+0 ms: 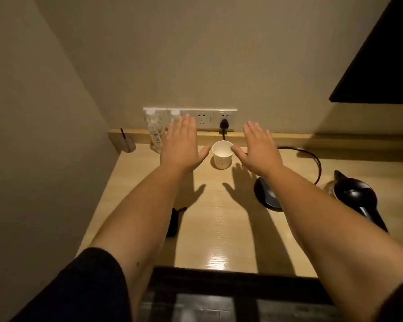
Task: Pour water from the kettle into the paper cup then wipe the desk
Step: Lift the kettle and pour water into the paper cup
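Far L, desk (pixel 219 219) edge: small round holder w/ a dark stick (pixel 126 142), purpose unclear.
Bottles (pixel 155 133): two clear ones w/ white caps at back-left, partly behind L hand.
Dark item (pixel 173 220): on desk under L forearm, half hidden; could be a cloth or pouch, can't tell.
L hand (pixel 180 145): flat, fingers spread, palm down, above desk, holding nothing; thumb near cup, not touching.
Cup (pixel 222 154): white paper, upright, back-centre betw. the two thumbs; looks empty but dim light, not sure.
Plug (pixel 223 124): black, in wall socket right behind cup; cord runs R to base.
R hand (pixel 257 147): flat, open, empty, thumb near cup rim.
Base (pixel 266 194): black disc, partly under R forearm.
Kettle (pixel 356 196): black, off its base, at R, handle partly cut by arm; water level not visible.
Risk 1: cup is light, a thumb knock tips it.
Risk 2: pour close to socket + cord, splash reaches them.
Risk 3: R arm swinging to kettle may clip base/cord.
Risk 4: no obvious wipe cloth seen.
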Available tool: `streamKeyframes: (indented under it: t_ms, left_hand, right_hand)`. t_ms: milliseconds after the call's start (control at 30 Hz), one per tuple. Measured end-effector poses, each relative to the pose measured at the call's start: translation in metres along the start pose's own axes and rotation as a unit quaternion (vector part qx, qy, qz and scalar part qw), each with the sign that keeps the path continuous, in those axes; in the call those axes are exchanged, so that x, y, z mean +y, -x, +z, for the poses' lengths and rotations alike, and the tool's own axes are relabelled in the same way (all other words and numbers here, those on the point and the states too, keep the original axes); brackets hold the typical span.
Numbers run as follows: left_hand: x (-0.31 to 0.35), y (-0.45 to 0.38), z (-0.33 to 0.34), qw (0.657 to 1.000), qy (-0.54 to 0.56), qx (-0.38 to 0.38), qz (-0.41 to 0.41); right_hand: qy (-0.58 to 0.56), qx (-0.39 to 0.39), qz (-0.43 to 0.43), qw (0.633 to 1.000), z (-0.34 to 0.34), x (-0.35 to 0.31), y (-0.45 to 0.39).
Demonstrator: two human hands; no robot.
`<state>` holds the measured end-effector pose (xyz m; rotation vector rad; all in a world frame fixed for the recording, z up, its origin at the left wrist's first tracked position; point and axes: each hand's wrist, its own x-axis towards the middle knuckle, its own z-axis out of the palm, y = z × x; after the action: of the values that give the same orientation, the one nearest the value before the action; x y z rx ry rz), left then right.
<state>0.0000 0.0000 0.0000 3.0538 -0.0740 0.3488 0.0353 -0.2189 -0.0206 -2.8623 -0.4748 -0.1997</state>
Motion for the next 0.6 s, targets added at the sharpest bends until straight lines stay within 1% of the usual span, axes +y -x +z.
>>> streamKeyframes:
  t_ms: [100, 167, 233, 300, 367, 500, 600]
  left_hand:
    - [0.001, -0.003, 0.052, 0.989, 0.120, -0.067, -0.050]
    - [0.002, -0.004, 0.092, 0.968, 0.208, -0.111, -0.089]
    - [0.003, -0.010, 0.124, 0.944, 0.279, -0.137, -0.111]
    - [0.004, -0.016, 0.147, 0.929, 0.324, -0.147, -0.107]
    - [0.005, -0.023, 0.165, 0.917, 0.356, -0.152, -0.096]
    - [0.004, -0.043, 0.184, 0.905, 0.395, -0.147, -0.066]
    - [0.010, -0.051, 0.186, 0.884, 0.442, -0.145, -0.046]
  right_hand:
    - [-0.051, -0.038, 0.037, 0.997, 0.050, 0.007, -0.002]
    - [-0.105, -0.054, 0.072, 0.990, 0.082, 0.006, -0.001]
    - [-0.198, -0.060, 0.103, 0.973, 0.103, 0.005, -0.006]
    - [-0.283, -0.067, 0.118, 0.950, 0.118, 0.006, -0.012]
    - [-0.334, -0.072, 0.123, 0.932, 0.133, 0.009, -0.017]
    - [-0.395, -0.062, 0.153, 0.904, 0.149, 0.016, -0.030]
    - [-0.409, -0.063, 0.162, 0.896, 0.154, 0.018, -0.037]
